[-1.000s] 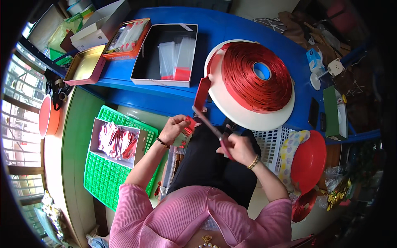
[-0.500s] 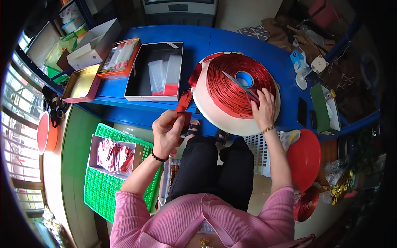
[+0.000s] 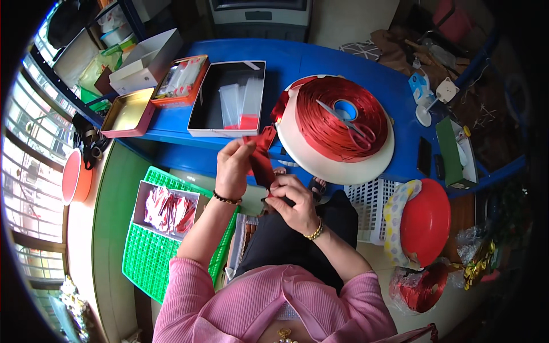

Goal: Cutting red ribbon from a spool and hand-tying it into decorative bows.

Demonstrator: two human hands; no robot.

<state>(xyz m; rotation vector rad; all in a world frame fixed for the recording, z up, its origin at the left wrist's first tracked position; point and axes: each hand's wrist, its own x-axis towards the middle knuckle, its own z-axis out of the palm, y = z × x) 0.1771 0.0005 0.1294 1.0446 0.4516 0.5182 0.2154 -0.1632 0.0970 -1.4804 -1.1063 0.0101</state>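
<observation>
Between my two hands stretches a shiny red ribbon point(image 3: 262, 164) in front of the table's near edge. My left hand point(image 3: 233, 166) pinches its upper part, fingers closed. Lower down, my right hand point(image 3: 293, 201) is closed on the ribbon's other end, near my lap. A large coil of red ribbon point(image 3: 320, 134) lies on a round cream disc point(image 3: 320, 166) on the table, around a blue core point(image 3: 345, 110). Scissors point(image 3: 360, 137) with dark red handles rest on top of the coil, touched by neither hand.
The blue table point(image 3: 280, 54) carries a black-lined box point(image 3: 197, 117) of clear sleeves, an orange tin point(image 3: 171, 103) and a phone point(image 3: 424, 155). A box of red-and-white packets point(image 3: 166, 211) sits on a green crate point(image 3: 143, 263) at left. A red basin point(image 3: 426, 223) stands at right.
My right hand has left the scissors on the coil and come over to the ribbon beside my left hand. The view has shifted slightly.
</observation>
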